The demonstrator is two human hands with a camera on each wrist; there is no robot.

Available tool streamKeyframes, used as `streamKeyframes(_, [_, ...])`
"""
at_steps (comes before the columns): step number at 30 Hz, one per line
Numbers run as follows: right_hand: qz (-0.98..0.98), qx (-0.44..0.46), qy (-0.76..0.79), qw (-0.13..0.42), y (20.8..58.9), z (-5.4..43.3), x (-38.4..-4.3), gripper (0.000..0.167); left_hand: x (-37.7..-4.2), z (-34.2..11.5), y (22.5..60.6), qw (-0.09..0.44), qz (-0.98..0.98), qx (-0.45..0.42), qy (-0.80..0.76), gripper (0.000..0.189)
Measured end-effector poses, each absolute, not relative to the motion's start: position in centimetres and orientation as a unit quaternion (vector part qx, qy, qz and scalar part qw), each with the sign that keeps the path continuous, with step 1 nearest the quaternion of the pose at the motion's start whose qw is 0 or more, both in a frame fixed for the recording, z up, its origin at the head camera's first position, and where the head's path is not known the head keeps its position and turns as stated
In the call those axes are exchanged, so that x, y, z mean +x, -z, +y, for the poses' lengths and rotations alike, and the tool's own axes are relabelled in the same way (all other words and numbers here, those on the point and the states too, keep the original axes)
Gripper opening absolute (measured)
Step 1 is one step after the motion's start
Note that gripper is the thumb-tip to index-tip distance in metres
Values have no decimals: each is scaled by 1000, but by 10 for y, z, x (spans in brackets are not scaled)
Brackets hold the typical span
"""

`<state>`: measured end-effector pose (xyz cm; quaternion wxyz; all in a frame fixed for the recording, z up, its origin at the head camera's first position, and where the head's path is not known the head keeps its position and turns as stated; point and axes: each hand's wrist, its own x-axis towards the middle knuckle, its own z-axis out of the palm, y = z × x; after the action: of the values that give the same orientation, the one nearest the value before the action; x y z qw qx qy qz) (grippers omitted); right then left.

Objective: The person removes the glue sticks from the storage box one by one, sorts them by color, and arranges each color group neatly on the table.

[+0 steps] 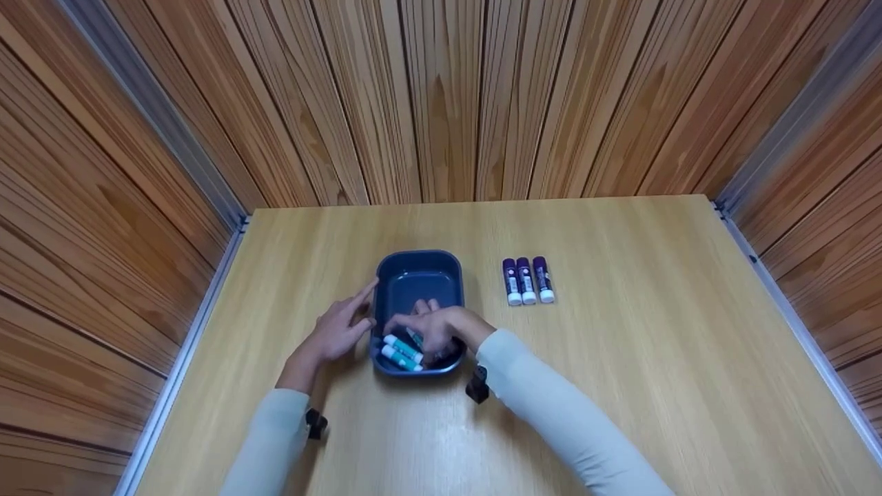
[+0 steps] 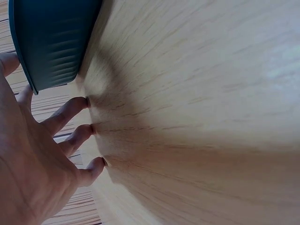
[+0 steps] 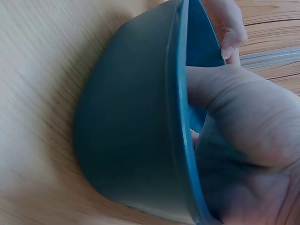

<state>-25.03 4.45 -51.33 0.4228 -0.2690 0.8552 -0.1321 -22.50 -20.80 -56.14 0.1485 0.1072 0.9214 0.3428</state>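
A dark blue plastic bin (image 1: 420, 256) sits on the table with teal-and-white glue sticks (image 1: 402, 358) lying at its near end. My left hand (image 1: 337, 331) is at the bin's left side, index finger stretched along the rim; in the left wrist view its other fingers (image 2: 77, 136) are spread, with tips down at the tabletop. Inside the bin is my right hand (image 1: 434, 327), reaching over the right rim and down beside the glue sticks. In the right wrist view the bin wall hides its fingertips, and I cannot tell whether they grip a stick.
Three purple glue sticks (image 1: 526, 281) with white ends lie side by side on the wooden table (image 1: 620, 310), right of the bin. Wood-panelled walls (image 1: 441, 103) with metal rails (image 1: 179, 351) enclose the table at the back and sides.
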Motion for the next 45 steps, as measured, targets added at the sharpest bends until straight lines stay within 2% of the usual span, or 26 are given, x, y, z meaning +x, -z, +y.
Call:
streamKeyframes(12, [860, -282, 126, 405, 514, 46, -248, 88, -224, -207, 562, 149, 920, 99, -350, 79])
streamKeyframes(20, [861, -296, 125, 394, 515, 47, -247, 80, -223, -209, 562, 143, 920, 101, -349, 79])
streamKeyframes(34, [863, -310, 115, 381, 513, 50, -245, 80, -224, -209, 561, 150, 919, 101, -349, 78])
streamKeyframes(45, [854, -308, 140, 394, 510, 53, -248, 82, -222, -209, 559, 155, 918, 99, -351, 79])
